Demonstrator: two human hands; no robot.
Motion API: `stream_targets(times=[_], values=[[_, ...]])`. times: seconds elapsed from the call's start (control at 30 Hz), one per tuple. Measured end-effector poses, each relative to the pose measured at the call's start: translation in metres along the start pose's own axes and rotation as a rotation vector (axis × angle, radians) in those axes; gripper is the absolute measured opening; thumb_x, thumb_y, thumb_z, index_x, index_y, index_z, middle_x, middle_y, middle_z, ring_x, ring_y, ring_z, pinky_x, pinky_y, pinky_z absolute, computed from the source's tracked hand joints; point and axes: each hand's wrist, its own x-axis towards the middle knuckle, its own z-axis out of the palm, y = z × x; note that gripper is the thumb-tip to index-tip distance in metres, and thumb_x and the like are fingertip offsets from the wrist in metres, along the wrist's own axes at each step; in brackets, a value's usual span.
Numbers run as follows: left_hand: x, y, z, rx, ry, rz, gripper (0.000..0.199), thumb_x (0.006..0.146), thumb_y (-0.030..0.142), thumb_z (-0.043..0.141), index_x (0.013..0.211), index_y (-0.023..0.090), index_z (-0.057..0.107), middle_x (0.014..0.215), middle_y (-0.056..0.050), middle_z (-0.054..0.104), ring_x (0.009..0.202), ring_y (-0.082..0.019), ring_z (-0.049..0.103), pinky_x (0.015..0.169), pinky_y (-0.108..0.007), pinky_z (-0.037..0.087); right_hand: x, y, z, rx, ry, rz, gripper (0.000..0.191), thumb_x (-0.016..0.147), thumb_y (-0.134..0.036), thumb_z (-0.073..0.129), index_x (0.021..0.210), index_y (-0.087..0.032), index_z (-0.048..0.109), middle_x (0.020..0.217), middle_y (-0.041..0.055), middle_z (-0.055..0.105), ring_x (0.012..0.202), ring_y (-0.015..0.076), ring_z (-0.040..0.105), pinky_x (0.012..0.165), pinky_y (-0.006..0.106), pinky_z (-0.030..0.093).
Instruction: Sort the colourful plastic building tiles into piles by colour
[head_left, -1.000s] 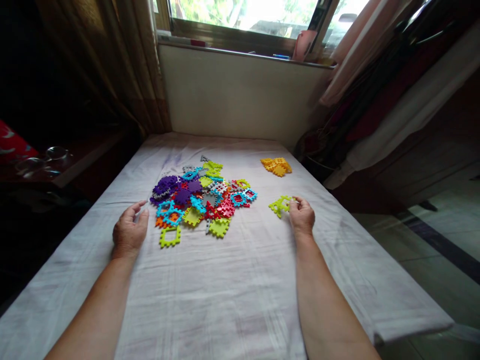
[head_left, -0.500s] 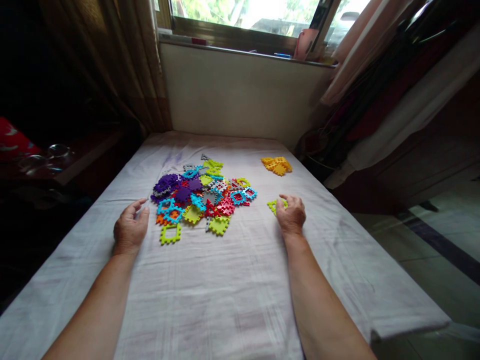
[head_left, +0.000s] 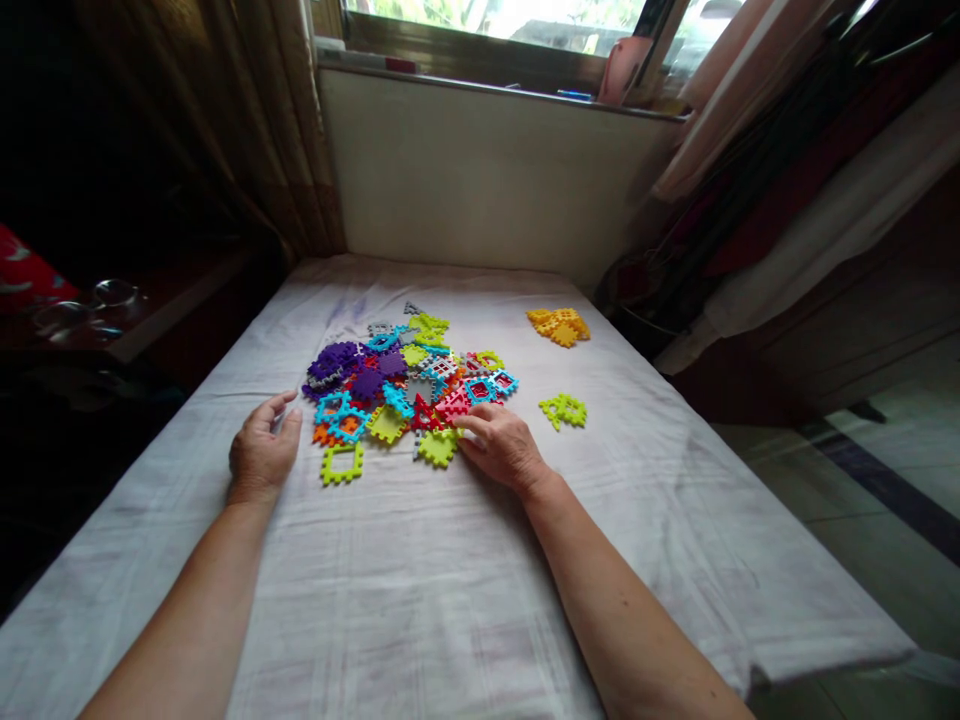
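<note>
A mixed pile of toothed plastic interlocking tiles (head_left: 367,385) lies on the cloth, in purple, blue, red, grey, orange and lime green. My right hand (head_left: 501,447) reaches into its near right edge, fingers stretched toward a lime green square tile (head_left: 437,448). Whether the fingertips touch that tile I cannot tell. My left hand (head_left: 262,447) rests on the cloth left of the pile, thumb and fingers apart with nothing between them. Closest to it on the near side is a lime green frame tile (head_left: 342,464). Farther right, a few lime green tiles (head_left: 564,410) lie together.
A cluster of yellow tiles (head_left: 559,326) sits at the table's far right. The pale tablecloth (head_left: 390,600) covers the table up to the wall below the window. Clothes hang on the right; glasses (head_left: 116,293) stand on a dark surface at left.
My right hand has left the lime green tiles on the right and moved left to the pile's edge. Those tiles now lie uncovered. My left hand stays in place.
</note>
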Motion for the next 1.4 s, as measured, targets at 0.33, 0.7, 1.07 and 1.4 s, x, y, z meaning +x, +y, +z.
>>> stream_targets(times=[0.33,0.7,1.07,1.4], values=[[-0.001,0.002,-0.001,-0.012,-0.011,-0.018,0.043,0.079,0.041,0.056,0.115,0.023,0.070,0.108,-0.007,0.073,0.100,-0.024,0.068,0.090,-0.036,0.054,0.005,-0.007,0.006,-0.050,0.069,-0.045,0.022,0.098,-0.023,0.050,0.095,-0.023,0.073,0.095,0.0063,0.069,0.084,0.0161,0.061,0.077,0.026,0.046],[0.000,-0.002,0.001,-0.026,-0.005,0.009,0.040,0.079,0.040,0.056,0.113,0.023,0.069,0.106,-0.007,0.073,0.100,-0.025,0.068,0.091,-0.036,0.054,0.002,0.001,0.005,0.261,0.326,0.194,0.023,0.094,-0.025,0.048,0.100,-0.022,0.070,0.093,0.0052,0.072,0.078,0.0150,0.065,0.077,0.026,0.052],[-0.001,0.005,-0.002,0.002,-0.023,-0.025,0.041,0.080,0.040,0.055,0.115,0.023,0.069,0.108,-0.007,0.073,0.102,-0.025,0.068,0.092,-0.038,0.054,-0.009,0.059,-0.019,0.332,0.575,0.744,0.036,0.083,-0.044,0.049,0.092,-0.017,0.072,0.080,0.0071,0.074,0.068,0.0184,0.063,0.068,0.029,0.050],[-0.001,0.003,-0.002,0.004,-0.006,0.012,0.038,0.081,0.038,0.057,0.114,0.023,0.069,0.105,-0.005,0.074,0.098,-0.022,0.069,0.087,-0.031,0.055,-0.038,0.114,-0.031,0.205,0.587,1.067,0.040,0.073,-0.044,0.051,0.087,-0.015,0.074,0.077,0.0099,0.073,0.075,0.0241,0.065,0.070,0.032,0.048]])
